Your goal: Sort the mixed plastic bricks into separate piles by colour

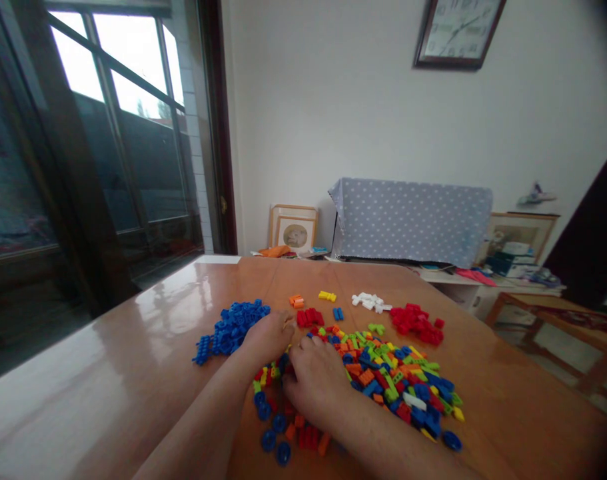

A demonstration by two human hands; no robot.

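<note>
My left hand [269,339] is between the heap of blue toy bricks [230,327] and the small red brick group [310,317]. Its fingers are curled, and what they hold, if anything, does not show. Close beside it, my right hand [317,375] rests at the left side of a mixed pile of building bricks [383,367] in blue, red, green, orange and yellow. The right fingers bend down toward the bricks, their tips hidden behind the hand. Several blue wheel-like round pieces [268,440] lie on the table below the hands.
Farther back on the brown table [148,373] are small groups of orange bricks [296,301], yellow bricks [327,295], blue bricks [338,313] and white pieces [370,302]. A red brick heap [417,323] lies at the right. A wooden stool [563,327] stands beyond the right edge.
</note>
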